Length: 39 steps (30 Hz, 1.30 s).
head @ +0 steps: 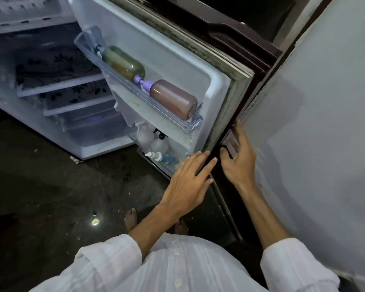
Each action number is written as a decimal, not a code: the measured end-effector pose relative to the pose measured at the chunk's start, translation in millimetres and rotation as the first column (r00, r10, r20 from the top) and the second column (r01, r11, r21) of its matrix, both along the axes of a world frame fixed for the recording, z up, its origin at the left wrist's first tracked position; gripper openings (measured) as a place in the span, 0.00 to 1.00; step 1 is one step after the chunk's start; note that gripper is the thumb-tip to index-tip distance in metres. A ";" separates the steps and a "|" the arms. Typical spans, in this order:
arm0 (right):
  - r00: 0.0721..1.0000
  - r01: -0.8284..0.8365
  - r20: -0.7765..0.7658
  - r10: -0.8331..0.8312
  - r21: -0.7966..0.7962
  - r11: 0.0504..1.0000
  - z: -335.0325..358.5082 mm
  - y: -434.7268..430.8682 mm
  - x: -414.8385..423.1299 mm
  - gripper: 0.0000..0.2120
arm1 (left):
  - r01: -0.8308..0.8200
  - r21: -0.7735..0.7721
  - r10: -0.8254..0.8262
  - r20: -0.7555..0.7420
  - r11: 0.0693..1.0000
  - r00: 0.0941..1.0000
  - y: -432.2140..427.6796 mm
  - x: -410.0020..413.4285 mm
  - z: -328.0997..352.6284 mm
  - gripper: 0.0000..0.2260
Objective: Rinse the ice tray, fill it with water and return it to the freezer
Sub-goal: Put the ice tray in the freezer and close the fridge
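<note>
Left grip [188,178]: open, straight fingers flat on the open fridge door [177,60] edge.
Right grip [238,157]: open, fingers spread on the door's dark outer side.
Ice tray: cannot tell where; neither grip holds it.

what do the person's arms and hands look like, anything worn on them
The left hand and right hand are bare: no gloves, rings or watch visible. Forearms are uncovered. The left sleeve and right sleeve are loose, thin and white with faint stripes, ending near the elbow, part of a white shirt with small buttons.
</note>
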State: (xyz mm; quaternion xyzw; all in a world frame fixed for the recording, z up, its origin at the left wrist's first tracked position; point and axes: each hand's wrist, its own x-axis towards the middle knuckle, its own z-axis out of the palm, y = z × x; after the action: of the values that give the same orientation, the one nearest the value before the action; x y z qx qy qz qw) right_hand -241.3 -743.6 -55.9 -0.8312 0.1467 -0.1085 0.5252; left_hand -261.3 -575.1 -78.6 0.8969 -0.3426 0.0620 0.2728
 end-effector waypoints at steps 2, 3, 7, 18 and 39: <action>1.000 -0.025 0.014 0.025 -0.002 1.000 1.5 -4.6 -3.7 0.35 | -0.014 -0.018 0.014 -0.018 1.000 1.000 -4.3 -5.6 -1.4 0.24; 0.999 -0.042 0.023 0.042 -0.015 0.999 3.2 -6.1 -6.9 0.34 | -0.017 -0.030 0.016 -0.034 0.999 0.999 -6.4 -8.2 -1.6 0.23; 0.986 -0.153 0.067 0.154 -0.015 0.988 10.0 -12.6 -20.0 0.27 | -0.045 -0.079 0.038 -0.089 0.996 0.995 -17.7 -17.6 -1.6 0.24; 0.970 -0.234 0.084 0.227 0.084 0.969 29.7 -19.6 11.3 0.23 | -0.263 -0.312 0.155 -0.333 0.913 0.930 -33.5 -31.0 7.3 0.25; 0.676 -0.737 0.098 0.730 0.087 0.671 43.1 57.4 39.0 0.21 | -0.671 -0.413 0.541 -0.397 0.616 0.741 18.5 -54.8 18.8 0.21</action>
State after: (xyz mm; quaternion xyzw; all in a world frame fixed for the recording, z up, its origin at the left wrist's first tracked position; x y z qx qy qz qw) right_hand -202.3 -686.2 -12.8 -0.7839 -0.2077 0.0976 0.5769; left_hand -316.1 -556.6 -59.8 0.8476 0.0490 0.1374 0.5102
